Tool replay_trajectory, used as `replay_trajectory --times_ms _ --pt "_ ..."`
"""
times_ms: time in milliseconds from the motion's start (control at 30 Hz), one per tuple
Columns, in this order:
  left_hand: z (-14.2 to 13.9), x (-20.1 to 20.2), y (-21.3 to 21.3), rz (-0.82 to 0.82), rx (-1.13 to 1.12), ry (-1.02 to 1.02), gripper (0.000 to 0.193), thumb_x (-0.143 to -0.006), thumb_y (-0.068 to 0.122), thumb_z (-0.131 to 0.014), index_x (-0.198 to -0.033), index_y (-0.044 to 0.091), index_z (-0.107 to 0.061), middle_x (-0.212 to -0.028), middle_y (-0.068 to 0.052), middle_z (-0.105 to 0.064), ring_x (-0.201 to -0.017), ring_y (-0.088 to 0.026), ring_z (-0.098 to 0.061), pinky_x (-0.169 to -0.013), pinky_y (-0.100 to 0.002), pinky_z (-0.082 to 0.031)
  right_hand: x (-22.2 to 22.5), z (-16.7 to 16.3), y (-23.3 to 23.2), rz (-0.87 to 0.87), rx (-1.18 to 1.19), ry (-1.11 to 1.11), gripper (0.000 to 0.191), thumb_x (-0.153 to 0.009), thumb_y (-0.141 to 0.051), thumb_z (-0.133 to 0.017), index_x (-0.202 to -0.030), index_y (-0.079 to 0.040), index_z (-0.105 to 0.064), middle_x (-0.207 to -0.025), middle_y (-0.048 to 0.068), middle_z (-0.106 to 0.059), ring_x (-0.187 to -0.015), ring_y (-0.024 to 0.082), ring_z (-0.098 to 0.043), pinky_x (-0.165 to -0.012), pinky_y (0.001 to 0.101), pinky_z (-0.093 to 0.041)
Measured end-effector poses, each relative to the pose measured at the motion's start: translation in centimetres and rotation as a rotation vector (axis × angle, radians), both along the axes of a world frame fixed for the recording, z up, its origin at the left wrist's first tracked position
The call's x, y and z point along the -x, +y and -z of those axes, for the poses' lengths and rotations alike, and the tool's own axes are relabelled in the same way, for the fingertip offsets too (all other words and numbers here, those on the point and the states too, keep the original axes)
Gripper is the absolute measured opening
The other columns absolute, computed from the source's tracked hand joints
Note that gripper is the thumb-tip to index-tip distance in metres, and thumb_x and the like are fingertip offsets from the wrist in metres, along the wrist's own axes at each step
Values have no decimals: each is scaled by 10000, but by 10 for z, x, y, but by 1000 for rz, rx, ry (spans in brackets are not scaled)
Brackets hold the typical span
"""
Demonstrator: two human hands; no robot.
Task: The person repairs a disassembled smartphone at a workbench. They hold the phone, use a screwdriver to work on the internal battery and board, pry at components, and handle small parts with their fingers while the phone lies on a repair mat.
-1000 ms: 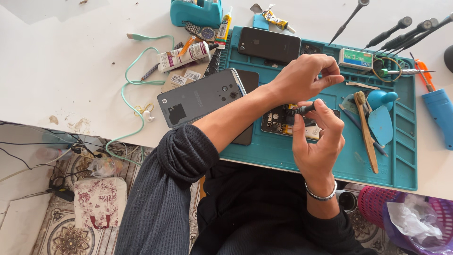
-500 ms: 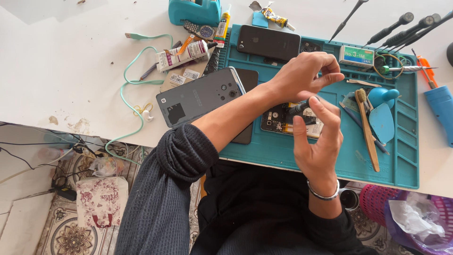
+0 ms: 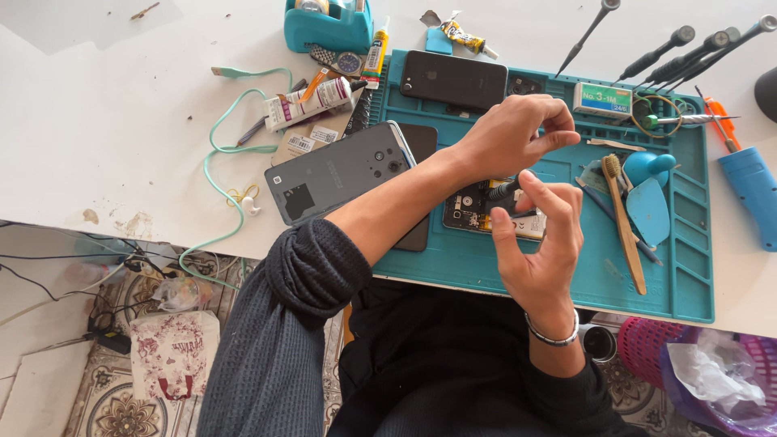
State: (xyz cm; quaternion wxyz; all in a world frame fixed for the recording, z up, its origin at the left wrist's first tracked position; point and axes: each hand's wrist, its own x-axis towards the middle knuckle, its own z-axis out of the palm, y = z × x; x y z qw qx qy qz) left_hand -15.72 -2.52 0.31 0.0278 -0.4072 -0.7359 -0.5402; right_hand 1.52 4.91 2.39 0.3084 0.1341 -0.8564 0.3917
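Hands busy mid-mat: right hand (image 3: 538,243) pinches a dark screwdriver (image 3: 503,192) over the opened phone (image 3: 477,212) on the teal rubber mat (image 3: 566,275); left hand (image 3: 518,133) hovers half-curled, apparently empty. One slip could scratch that exposed board.

Bright, even daylight fills the scene, probably from the far side, though no source is in view. The white bench (image 3: 97,146) is lit almost to washing out at the far left, where a paler patch lies across the corner. Shadows are soft and short: the left hand (image 3: 510,133) and right hand (image 3: 538,243) cast only faint ones on the teal mat (image 3: 566,275). The grey phone back (image 3: 340,171) carries a dull sheen, without hard glare. Focus is sharp at the centre. The floor (image 3: 105,380) under the near edge sits dimmer. Straight edges bow slightly toward the corners.
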Motion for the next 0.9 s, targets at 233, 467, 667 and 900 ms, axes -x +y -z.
replay_trajectory --times_ms 233,467,667,900 --pt "-2 -1 3 5 1 -10 200 -895 247 -769 -919 56 -718 -875 -81 -758 -800 -238 -742 -698 -367 -569 0 -2 3 -42 37 22 472 -964 -14 -765 -1384 -48 -551 -1213 147 -631 -1133 238 -612 -965 339 -524" --pt "-3 0 7 7 -30 12 149 -896 186 -770 -926 52 -712 -891 -87 -757 -839 -234 -748 -741 -363 -578 0 -7 3 -64 40 59 455 -973 23 -740 -1377 -54 -547 -1259 152 -646 -1136 246 -623 -962 349 -533" --pt "-3 -1 9 4 -24 7 133 -903 174 -759 -936 53 -714 -905 -85 -759 -853 -234 -752 -749 -362 -581 0 -6 5 -70 25 81 454 -977 46 -726 -1384 -48 -546 -1257 151 -661 -1117 260 -619 -987 373 -525" --pt "-4 -3 8 2 11 5 143 -911 191 -756 -940 56 -721 -901 -82 -760 -843 -233 -750 -740 -360 -579 1 0 9 -8 19 85 445 -996 70 -735 -1380 -57 -550 -1168 121 -665 -1050 226 -649 -881 334 -539"
